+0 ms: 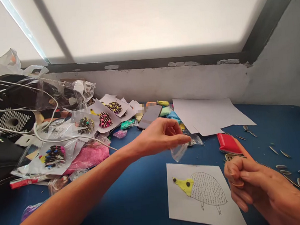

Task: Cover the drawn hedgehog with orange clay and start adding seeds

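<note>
My left hand is closed in a pinch on a small clear plastic bag, which hangs above the blue table. On the table below lies a white card with a hedgehog drawn on it. The hedgehog's face is covered in yellow clay with dark dots for eye and nose; its body is pen-drawn. At the card's right edge my right hand is curled, thumb against the fingers. Whatever it may hold is hidden. Just beyond it lie a red clay packet and striped sunflower seeds.
White paper sheets lie against the wall beside a dark phone and coloured clay packets. Finished hedgehog cards, a pink packet, a white cable and plastic bags crowd the left side.
</note>
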{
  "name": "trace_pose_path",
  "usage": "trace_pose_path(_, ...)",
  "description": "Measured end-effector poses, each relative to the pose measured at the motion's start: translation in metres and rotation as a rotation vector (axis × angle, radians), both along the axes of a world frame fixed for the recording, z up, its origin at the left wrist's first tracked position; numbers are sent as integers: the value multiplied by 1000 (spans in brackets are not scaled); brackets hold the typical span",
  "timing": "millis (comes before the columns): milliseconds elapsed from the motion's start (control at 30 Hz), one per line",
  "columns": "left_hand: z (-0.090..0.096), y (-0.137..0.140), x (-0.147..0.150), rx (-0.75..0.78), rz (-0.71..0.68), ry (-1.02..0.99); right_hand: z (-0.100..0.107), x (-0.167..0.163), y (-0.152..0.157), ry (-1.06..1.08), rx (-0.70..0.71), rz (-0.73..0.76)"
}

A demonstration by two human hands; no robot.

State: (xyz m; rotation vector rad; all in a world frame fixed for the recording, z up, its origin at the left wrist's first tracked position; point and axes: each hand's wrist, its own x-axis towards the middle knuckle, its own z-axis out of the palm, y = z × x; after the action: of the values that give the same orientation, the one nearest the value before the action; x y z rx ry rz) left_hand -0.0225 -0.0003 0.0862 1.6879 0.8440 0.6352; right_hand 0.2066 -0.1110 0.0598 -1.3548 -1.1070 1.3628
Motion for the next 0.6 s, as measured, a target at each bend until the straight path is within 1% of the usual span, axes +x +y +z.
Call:
trace_pose_path(167, -1, 3, -22, 217, 37, 394, -5, 2, -2, 5, -43, 23)
trace_pose_path(233, -6, 1, -29, 320, 27, 581, -3, -1, -3, -70, -18, 33)
trace_pose_path(267, -8, 1, -33, 398, 34, 695, -1, -2, -4, -126, 4, 40)
trace_pose_path(333, -15, -1, -39, 466, 65, 792, 1, -2, -5, -232, 62, 40)
trace_pose_path(400, -20, -5, -41, 531, 90, 838, 1, 0, -6, -270, 98, -3)
trace_pose_path(467, -21, -12, -37, 655, 101, 844, -1, 2, -5, -267, 104, -45)
trace_pose_path(500, -21, -17, -33, 724, 98, 803, -2, 2, -5, -263, 100, -60)
trace_pose_path(533, -19, -23, -28, 753, 89, 717, -4, 2, -4, -258, 83, -72)
trace_pose_path(567, -17, -28, -22, 741, 88, 617, -6, 0, -4, -251, 66, -87)
trace_pose_path(600, -15, -34, -15, 672, 86, 520, -7, -1, -3, -238, 58, -104)
